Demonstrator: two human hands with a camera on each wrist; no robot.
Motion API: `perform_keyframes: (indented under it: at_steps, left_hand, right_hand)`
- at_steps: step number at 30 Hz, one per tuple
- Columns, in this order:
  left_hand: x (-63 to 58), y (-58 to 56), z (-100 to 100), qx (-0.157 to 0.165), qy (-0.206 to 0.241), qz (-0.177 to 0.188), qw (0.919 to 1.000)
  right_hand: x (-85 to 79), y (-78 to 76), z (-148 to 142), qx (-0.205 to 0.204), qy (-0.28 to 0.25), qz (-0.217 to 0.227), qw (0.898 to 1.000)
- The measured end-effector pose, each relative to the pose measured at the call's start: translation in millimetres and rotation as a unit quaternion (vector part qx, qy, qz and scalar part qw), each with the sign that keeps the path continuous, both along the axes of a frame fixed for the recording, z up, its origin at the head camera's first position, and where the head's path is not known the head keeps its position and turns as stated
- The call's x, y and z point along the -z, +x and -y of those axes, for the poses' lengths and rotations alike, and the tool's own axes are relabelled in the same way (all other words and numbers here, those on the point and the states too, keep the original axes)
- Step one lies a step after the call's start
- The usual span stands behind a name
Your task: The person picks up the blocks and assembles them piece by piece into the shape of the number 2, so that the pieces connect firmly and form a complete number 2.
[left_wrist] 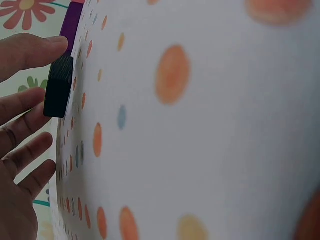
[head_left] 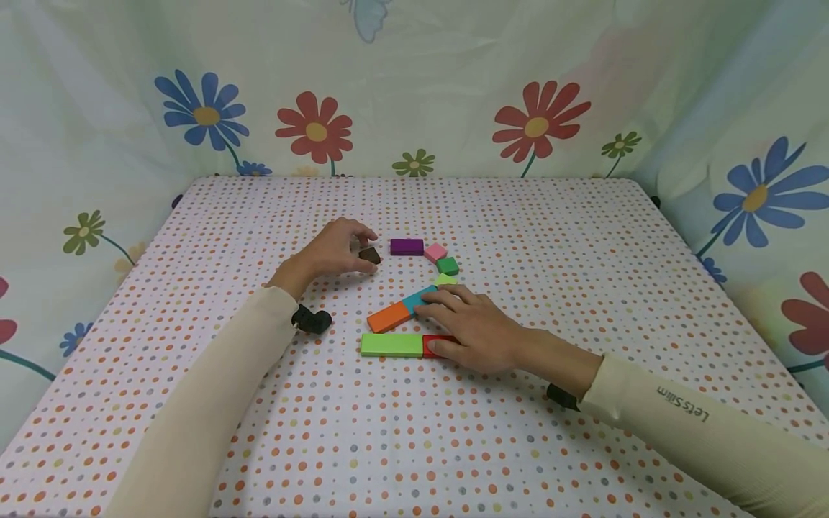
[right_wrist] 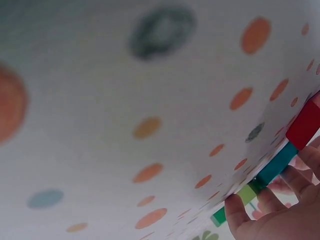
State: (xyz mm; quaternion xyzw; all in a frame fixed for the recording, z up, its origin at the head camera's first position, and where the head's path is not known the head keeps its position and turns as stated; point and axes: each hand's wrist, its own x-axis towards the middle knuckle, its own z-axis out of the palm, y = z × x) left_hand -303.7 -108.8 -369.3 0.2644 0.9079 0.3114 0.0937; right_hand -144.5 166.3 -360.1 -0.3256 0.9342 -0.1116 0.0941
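Note:
A dark brown block [head_left: 370,255] lies at the far left of a chain of coloured blocks. My left hand [head_left: 337,248] stands around it with thumb and fingers spread apart; the thumb [left_wrist: 60,46] overlaps its near end in the left wrist view. My right hand [head_left: 482,331] lies over the near right part of the chain, fingers extended. Its fingertips rest on a red block [head_left: 429,348] and at a blue block [head_left: 417,298], partly covering both. Beside its index finger a yellow-green block [head_left: 444,279] shows. An orange block [head_left: 388,316] adjoins the blue one.
A long lime block [head_left: 391,345] adjoins the red one in the front row. A purple block [head_left: 406,247], a pink block [head_left: 436,252] and a green block [head_left: 447,266] curve along the back. All lie on a dotted tablecloth [head_left: 324,446], with flowered curtains [head_left: 453,65] around.

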Motion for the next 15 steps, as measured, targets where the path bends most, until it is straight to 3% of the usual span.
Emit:
perform_keyframes:
  at_steps: [15]
  left_hand:
    - [0.4, 0.7, 4.4, -0.004, -0.010, 0.005, 0.9999]
  right_hand:
    - [-1.3, 0.3, -0.4, -0.004, -0.004, -0.002, 1.000]
